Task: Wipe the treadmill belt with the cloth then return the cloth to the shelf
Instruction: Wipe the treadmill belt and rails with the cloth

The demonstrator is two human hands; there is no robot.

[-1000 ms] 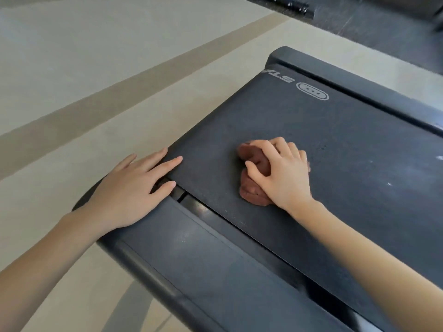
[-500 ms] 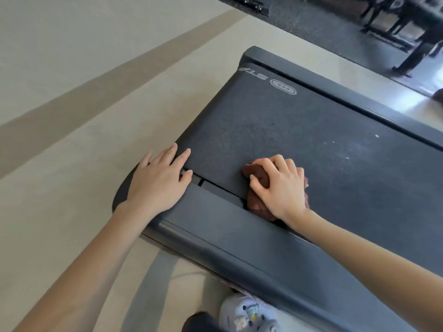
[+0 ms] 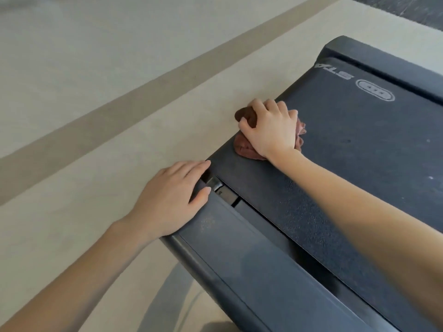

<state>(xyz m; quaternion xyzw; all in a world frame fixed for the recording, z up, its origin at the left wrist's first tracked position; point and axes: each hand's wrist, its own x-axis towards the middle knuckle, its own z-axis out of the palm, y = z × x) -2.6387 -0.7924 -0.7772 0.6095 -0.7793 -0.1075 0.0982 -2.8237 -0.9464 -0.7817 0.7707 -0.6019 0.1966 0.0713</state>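
A bunched reddish-brown cloth (image 3: 245,146) lies at the left edge of the dark treadmill belt (image 3: 359,144), part of it hanging over the beige floor. My right hand (image 3: 271,128) grips it from above with curled fingers, pressing it down. My left hand (image 3: 170,200) rests flat with straight fingers on the near left corner of the treadmill frame (image 3: 239,259), fingertips at the gap by the belt's end. No shelf is in view.
Beige floor (image 3: 119,68) with a darker diagonal stripe lies to the left. The far end rail of the treadmill (image 3: 383,58) runs along the upper right. White logo marks (image 3: 375,90) sit near the belt's far end.
My right hand slid the cloth from the near belt end to the belt's left edge, further away. My left hand stayed on the frame corner. The view swung left.
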